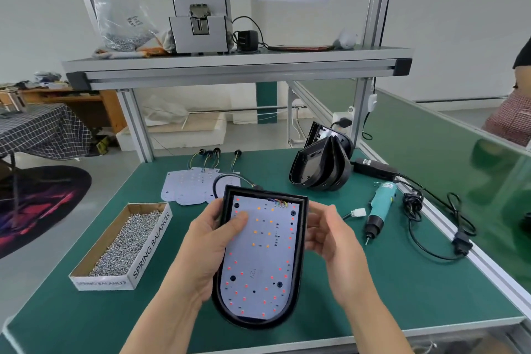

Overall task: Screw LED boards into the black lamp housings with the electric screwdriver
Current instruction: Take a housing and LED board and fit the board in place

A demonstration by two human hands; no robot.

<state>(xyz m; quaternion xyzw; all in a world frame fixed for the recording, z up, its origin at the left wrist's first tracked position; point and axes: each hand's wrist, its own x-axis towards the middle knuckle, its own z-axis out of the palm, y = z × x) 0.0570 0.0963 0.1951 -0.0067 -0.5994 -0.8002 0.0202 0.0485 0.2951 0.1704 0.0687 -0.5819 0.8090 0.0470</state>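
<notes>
Left hand [201, 244] and right hand [330, 236], fingers round opposite edges of lamp housing [253, 323].

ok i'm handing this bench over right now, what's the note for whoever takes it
Left hand: holds the housing by its left edge, thumb on the board.
Right hand: fingers curled at the housing's right rim.
The board sits in the housing; its four holes look empty.
Screwdriver lies on the mat to the right, untouched. Screw box is to the left; spare boards and empty housings lie behind.
Done: board seated.
Left: drive the screws, then do the other boards.
</notes>
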